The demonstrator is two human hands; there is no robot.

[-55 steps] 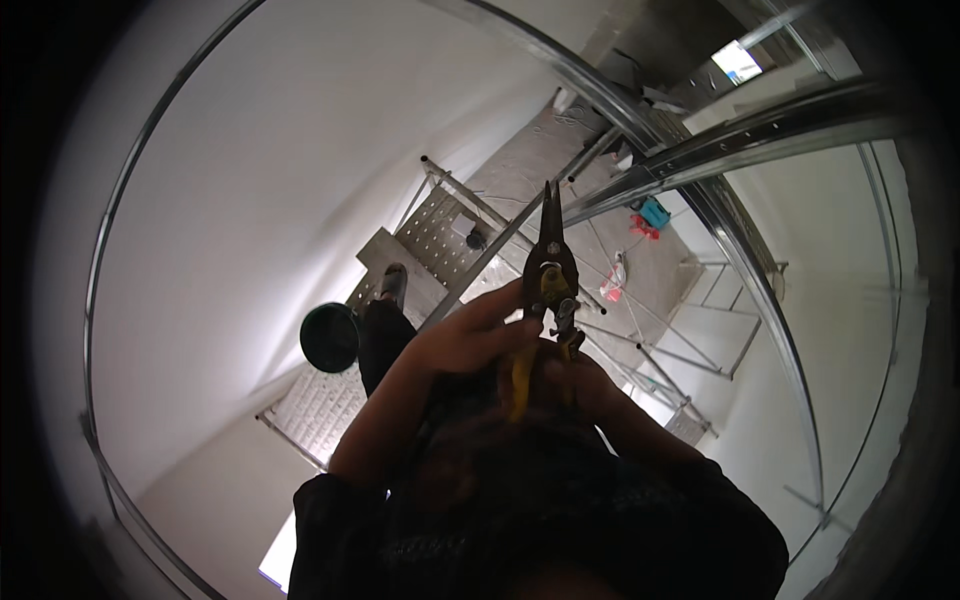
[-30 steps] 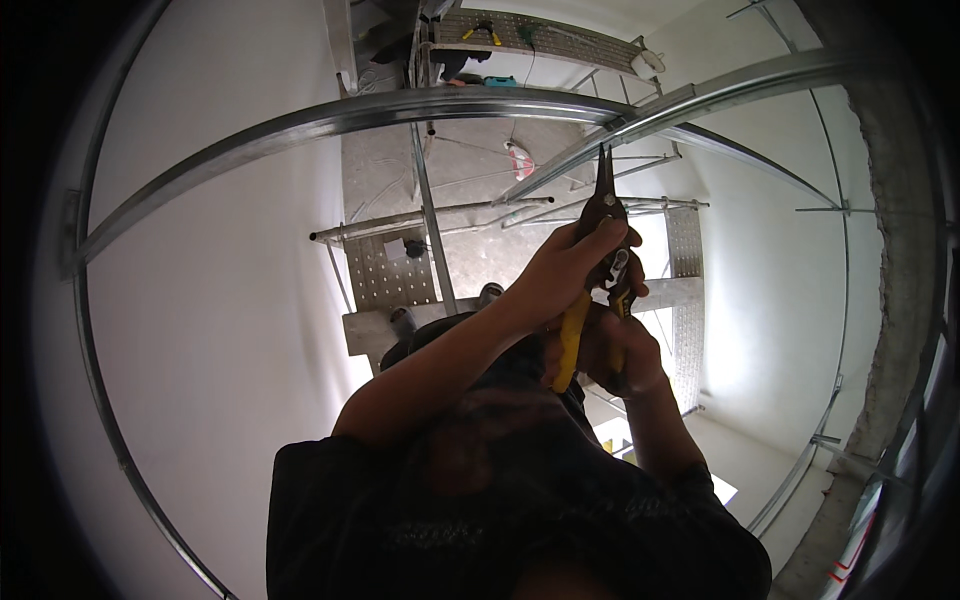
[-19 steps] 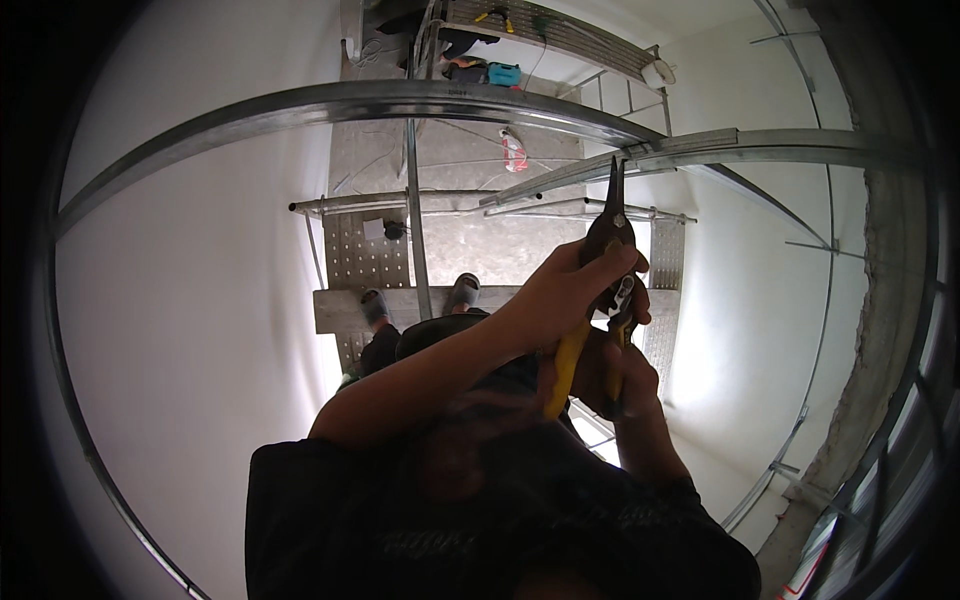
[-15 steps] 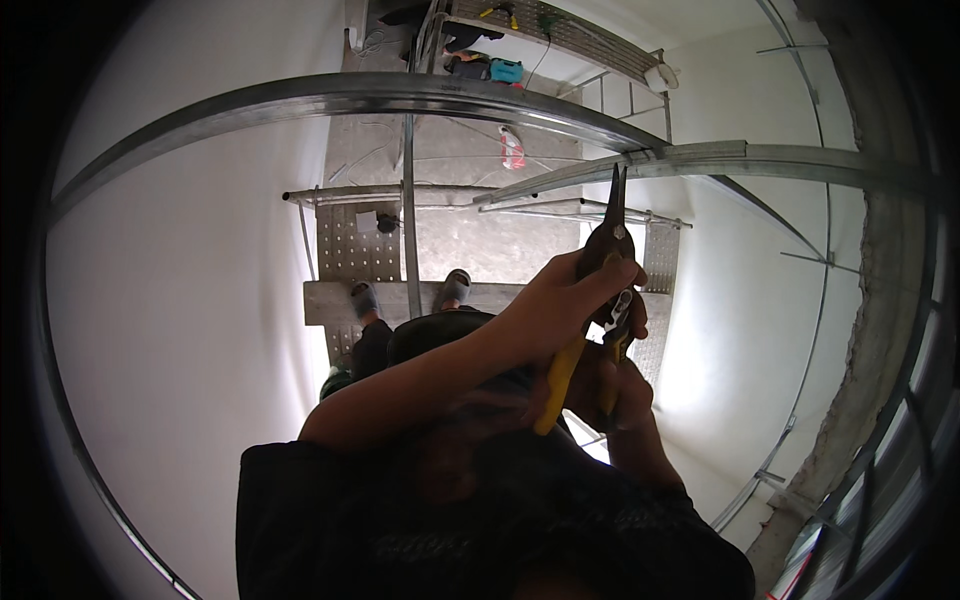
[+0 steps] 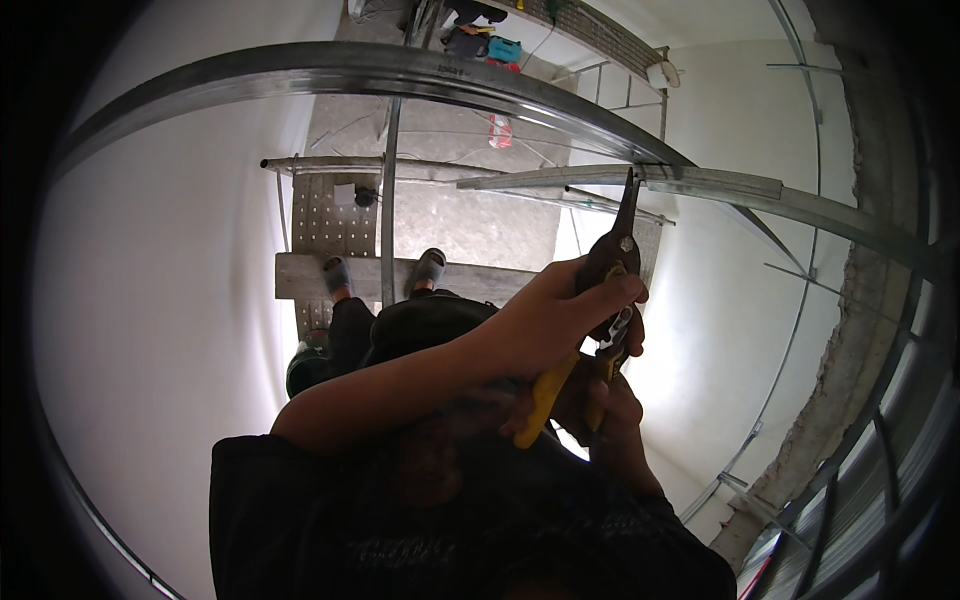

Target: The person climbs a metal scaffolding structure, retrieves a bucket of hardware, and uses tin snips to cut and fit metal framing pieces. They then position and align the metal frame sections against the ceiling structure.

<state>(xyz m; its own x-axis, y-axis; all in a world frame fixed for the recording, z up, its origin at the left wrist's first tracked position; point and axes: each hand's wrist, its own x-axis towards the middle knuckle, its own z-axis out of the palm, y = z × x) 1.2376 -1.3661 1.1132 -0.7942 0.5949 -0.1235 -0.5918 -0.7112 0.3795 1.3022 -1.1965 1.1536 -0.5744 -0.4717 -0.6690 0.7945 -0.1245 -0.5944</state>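
My left hand (image 5: 575, 305) is closed around the upper body of a pair of tin snips (image 5: 625, 225) with yellow handles. Below it, my right hand (image 5: 618, 408) grips the lower handle end, its fingers partly in shadow. The dark blades point away from me, only slightly apart at most. Their tips overlap the edge of a galvanized metal channel (image 5: 715, 180); whether they touch it I cannot tell. Another curved-looking metal stud (image 5: 400, 68) crosses beyond my hands and meets that channel near the blade tips.
I stand on a plank (image 5: 465, 280) laid over perforated scaffold decking (image 5: 315, 220). A vertical metal post (image 5: 390, 200) rises by my feet. Farther off are a teal case (image 5: 504, 49), a red-and-white bag (image 5: 500, 131) and a raised platform (image 5: 610, 42). A ragged concrete edge (image 5: 850, 300) runs down the right.
The view has shifted, so feet, decking and studs sit further left or higher. Both hands keep hold of the snips, whose handles look spread a little wider.
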